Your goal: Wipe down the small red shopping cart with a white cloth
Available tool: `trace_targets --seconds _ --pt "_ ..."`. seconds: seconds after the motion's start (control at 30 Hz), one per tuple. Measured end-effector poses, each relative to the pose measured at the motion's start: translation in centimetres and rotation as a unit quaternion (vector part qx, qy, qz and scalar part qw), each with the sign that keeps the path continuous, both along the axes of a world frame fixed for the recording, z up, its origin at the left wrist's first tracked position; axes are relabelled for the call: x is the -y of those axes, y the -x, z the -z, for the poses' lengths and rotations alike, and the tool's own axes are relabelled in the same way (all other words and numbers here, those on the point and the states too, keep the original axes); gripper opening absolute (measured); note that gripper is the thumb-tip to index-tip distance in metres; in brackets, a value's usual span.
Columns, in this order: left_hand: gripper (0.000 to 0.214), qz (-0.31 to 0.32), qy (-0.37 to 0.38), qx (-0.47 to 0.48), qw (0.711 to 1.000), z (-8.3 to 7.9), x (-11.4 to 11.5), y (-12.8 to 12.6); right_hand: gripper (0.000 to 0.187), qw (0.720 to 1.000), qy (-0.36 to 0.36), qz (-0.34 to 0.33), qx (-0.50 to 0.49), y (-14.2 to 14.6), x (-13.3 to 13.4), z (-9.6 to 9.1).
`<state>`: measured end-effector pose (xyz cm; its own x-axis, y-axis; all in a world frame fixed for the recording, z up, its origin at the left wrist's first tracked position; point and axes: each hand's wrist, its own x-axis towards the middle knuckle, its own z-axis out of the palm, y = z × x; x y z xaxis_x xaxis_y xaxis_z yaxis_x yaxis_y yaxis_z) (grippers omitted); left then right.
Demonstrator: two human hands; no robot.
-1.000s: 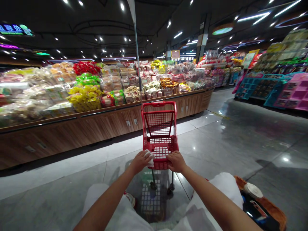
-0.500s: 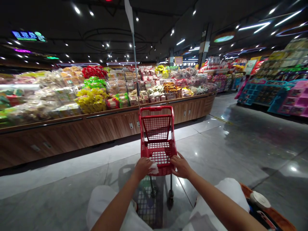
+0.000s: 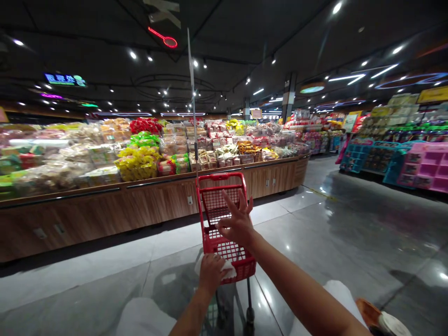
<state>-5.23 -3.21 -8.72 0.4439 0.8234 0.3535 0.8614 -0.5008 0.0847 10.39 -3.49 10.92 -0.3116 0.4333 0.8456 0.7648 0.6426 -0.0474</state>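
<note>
A small red shopping cart [image 3: 224,198] stands on the grey floor just ahead of me, a thin pole [image 3: 192,107] with a flag rising from its front. My left hand [image 3: 211,272] is closed on a white cloth [image 3: 229,269], pressed against the cart's near rim. My right hand [image 3: 238,220] is raised above the cart basket, fingers spread, holding nothing.
A long wooden display counter [image 3: 105,205] piled with packaged snacks runs along the left. Blue and pink racks [image 3: 413,163] stand at the right. Shiny floor [image 3: 350,224] opens ahead to the right. An orange basket with a cup [image 3: 388,322] sits at my lower right.
My right hand has left the cart's rim and lifted above the basket with fingers spread. The view has tilted upward. The left hand stays on the rim with the cloth.
</note>
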Motion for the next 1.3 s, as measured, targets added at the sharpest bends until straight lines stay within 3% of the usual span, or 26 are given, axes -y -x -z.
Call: trace_targets --seconds 0.1,0.2,0.33,0.43,0.93,1.3 --pt "0.010 -0.009 -0.009 0.006 1.000 0.6 0.1 0.0 0.014 0.997 0.063 -0.020 0.028 0.3 -0.1 1.7" --pt "0.009 -0.019 -0.021 0.000 1.000 0.9 0.3 -0.2 0.017 0.979 0.188 -0.026 0.078 -0.3 -0.4 6.8" --pt "0.011 -0.034 -0.007 -0.014 0.999 0.5 0.8 -0.8 0.025 0.926 0.334 0.103 0.144 -1.7 -0.1 15.5" --pt "0.016 -0.044 0.010 -0.018 0.999 0.1 1.3 -1.4 0.039 0.917 0.321 0.173 0.160 -2.3 0.3 18.9" --pt "0.016 -0.073 0.000 -0.021 0.997 0.2 1.6 -2.0 0.038 0.938 0.272 0.175 0.129 -2.6 -0.3 20.0" --pt "0.014 -0.052 -0.003 -0.015 0.999 -0.3 1.8 -1.8 0.035 0.943 0.265 0.166 0.112 -2.5 -0.3 20.1"
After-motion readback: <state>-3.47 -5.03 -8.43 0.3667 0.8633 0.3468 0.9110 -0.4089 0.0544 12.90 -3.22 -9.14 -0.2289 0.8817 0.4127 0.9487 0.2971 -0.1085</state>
